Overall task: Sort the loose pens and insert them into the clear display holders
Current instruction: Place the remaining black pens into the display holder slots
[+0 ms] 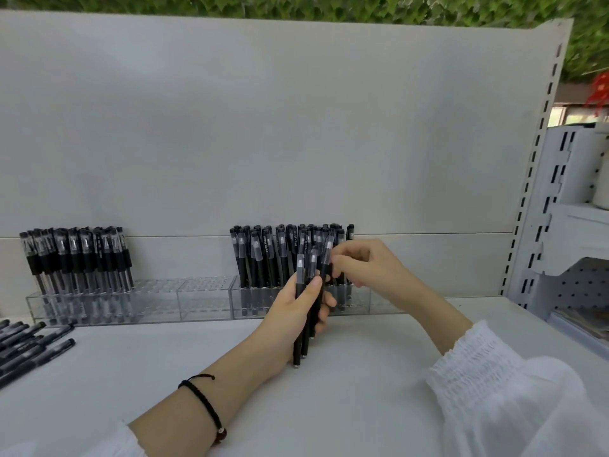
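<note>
Both hands held pens: the left hand (296, 313) gripped a bundle of black capped pens (297, 352) upright above the white surface (362, 397), and the right hand (365, 265) pinched the cap end of 1 pen in it. Just behind stood a clear holder (359, 305) packed with pens; loose pens (33, 347) lay at the surface's far left.

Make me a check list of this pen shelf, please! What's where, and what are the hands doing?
Surface: white shelf.
Job's things: clear holders along the back; left group and right group of pens stand in them; loose pens lie at the left edge.
Clutter: nothing seen.
Hands: left hand grips a bundle of pens upright; right hand pinches one pen of it near the cap.
Cables: nothing seen.
Surroundings: white back panel, leaves above, white racks at right.
</note>
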